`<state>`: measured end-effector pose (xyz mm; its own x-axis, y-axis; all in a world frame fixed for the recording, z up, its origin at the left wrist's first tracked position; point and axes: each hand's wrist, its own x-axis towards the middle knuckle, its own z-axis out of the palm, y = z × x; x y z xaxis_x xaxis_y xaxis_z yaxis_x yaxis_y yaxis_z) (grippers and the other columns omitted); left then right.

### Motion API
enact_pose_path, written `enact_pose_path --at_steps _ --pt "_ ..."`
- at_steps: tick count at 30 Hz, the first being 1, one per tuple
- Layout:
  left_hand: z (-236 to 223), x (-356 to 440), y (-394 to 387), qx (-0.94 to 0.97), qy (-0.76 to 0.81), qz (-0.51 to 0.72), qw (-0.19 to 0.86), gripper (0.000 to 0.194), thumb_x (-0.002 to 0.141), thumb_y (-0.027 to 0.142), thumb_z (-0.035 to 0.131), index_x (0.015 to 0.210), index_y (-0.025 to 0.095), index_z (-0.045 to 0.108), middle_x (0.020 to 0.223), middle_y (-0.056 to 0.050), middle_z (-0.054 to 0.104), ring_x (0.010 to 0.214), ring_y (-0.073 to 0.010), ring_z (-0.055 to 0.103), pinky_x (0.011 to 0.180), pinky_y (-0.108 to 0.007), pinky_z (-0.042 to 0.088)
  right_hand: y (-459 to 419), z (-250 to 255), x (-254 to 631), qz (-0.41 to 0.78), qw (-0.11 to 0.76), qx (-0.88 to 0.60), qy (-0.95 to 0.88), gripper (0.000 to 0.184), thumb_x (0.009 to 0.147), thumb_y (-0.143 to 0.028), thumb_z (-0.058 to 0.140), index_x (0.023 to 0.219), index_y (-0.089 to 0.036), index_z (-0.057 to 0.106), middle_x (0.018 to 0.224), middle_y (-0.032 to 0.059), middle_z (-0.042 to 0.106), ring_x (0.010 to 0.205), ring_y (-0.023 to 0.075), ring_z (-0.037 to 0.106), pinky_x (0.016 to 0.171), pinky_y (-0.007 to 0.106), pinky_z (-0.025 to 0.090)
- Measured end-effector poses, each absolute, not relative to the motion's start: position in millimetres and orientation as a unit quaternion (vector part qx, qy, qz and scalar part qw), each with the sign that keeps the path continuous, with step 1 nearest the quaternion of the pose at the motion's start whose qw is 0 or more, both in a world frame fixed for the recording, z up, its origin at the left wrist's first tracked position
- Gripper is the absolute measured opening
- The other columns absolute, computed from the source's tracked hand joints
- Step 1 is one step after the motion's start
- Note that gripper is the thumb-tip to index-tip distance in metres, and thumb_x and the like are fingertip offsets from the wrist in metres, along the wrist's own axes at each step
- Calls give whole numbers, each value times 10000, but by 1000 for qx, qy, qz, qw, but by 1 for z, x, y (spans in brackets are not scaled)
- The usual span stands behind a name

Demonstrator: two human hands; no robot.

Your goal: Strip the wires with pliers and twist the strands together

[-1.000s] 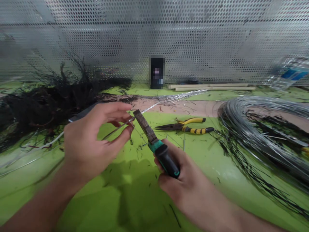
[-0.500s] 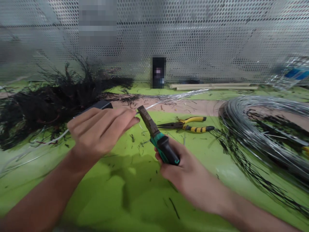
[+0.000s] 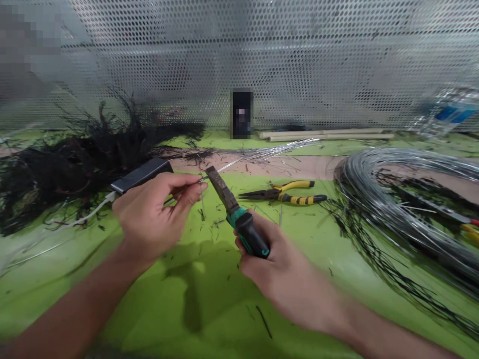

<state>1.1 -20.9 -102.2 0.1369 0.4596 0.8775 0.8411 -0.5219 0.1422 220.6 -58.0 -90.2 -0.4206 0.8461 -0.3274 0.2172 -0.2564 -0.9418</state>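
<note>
My right hand (image 3: 275, 262) is closed round the green-and-black handles of a pair of pliers (image 3: 234, 212), whose rusty jaws point up and left. Their tip meets a thin silver wire (image 3: 186, 188) that my left hand (image 3: 155, 212) pinches between thumb and fingertips. The wire runs from my left fingers toward the jaws, just above the green tabletop (image 3: 209, 294). Both hands are raised a little over the table.
Yellow-handled long-nose pliers (image 3: 286, 193) lie behind the hands. A big coil of silver wire (image 3: 396, 199) fills the right side. A black bristly heap (image 3: 75, 159) and a dark flat box (image 3: 140, 174) sit at left. A perforated metal screen (image 3: 299, 60) closes the back.
My left hand has turned from flat fingers over the wire back to a pinch on it. The pliers and my right hand have shifted slightly left and down.
</note>
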Motion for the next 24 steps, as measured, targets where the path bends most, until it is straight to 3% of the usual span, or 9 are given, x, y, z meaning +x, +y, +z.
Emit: enact_pose_path --at_steps 3,11,14,17,20,24 --pt "-100 8 -25 -704 -470 -528 62 33 987 309 751 1015 303 768 812 59 788 705 -145 755 641 -281 587 -58 -91 220 629 256 -476 -558 206 774 -108 568 880 -247 460 709 -83 381 561 89 366 537 251 288" --pt "-74 8 -19 -652 -473 -521 -281 205 923 338 782 737 255 756 645 12 699 517 -147 659 508 -282 562 -58 -91 222 634 253 -469 -560 202 783 -126 567 907 -246 461 732 -78 387 563 87 350 521 251 294" --pt "-68 2 -14 -623 -481 -497 -366 264 870 346 800 638 242 727 594 -3 677 471 -145 641 458 -272 506 -57 -90 220 634 248 -475 -558 216 762 -137 581 902 -247 459 721 -81 377 554 86 341 500 248 282" --pt "-64 -1 -11 -611 -489 -480 -397 305 829 375 808 582 237 695 543 -11 650 430 -158 619 410 -279 465 -57 -89 220 628 244 -479 -563 213 749 -147 581 897 -247 465 702 -85 369 546 90 331 478 246 274" --pt "-66 -1 -10 -621 -481 -473 -399 298 842 404 799 607 246 709 579 -10 674 456 -168 633 473 -319 543 -59 -91 222 626 251 -475 -565 201 757 -144 573 900 -245 475 712 -81 377 562 91 345 491 241 287" --pt "-76 -4 -16 -665 -485 -523 -220 273 970 507 704 841 278 779 734 -3 735 648 -178 716 647 -372 623 -59 -94 223 628 262 -475 -557 187 770 -153 577 912 -238 490 718 -75 389 579 97 352 496 240 296"
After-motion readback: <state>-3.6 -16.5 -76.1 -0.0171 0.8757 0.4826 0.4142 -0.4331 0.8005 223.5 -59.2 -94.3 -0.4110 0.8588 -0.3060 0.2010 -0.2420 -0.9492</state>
